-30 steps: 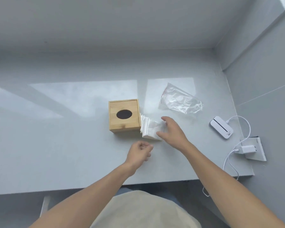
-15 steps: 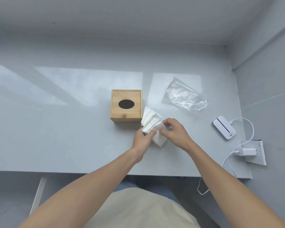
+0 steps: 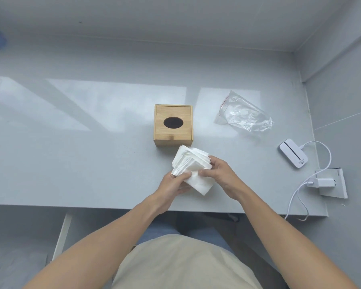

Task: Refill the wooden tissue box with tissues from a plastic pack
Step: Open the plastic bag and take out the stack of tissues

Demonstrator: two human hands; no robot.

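A wooden tissue box (image 3: pixel 173 125) with a dark oval slot in its lid stands closed on the grey table (image 3: pixel 92 159). Just in front of it, a fanned stack of white tissues (image 3: pixel 191 165) is held between both hands. My left hand (image 3: pixel 174 184) grips the stack's lower left edge from below. My right hand (image 3: pixel 221 174) pinches its right side with thumb and fingers. The clear plastic bag (image 3: pixel 243 112) lies flat and empty to the right of the box.
A small white device (image 3: pixel 293 155) with a cable lies at the table's right, beside a white charger (image 3: pixel 321 182) on a wall socket plate. Grey walls stand behind and to the right. The table's front edge runs just below my wrists.
My left hand came up and took hold of the tissue stack, which my right hand lifted off the table beside the box and drew slightly toward me.
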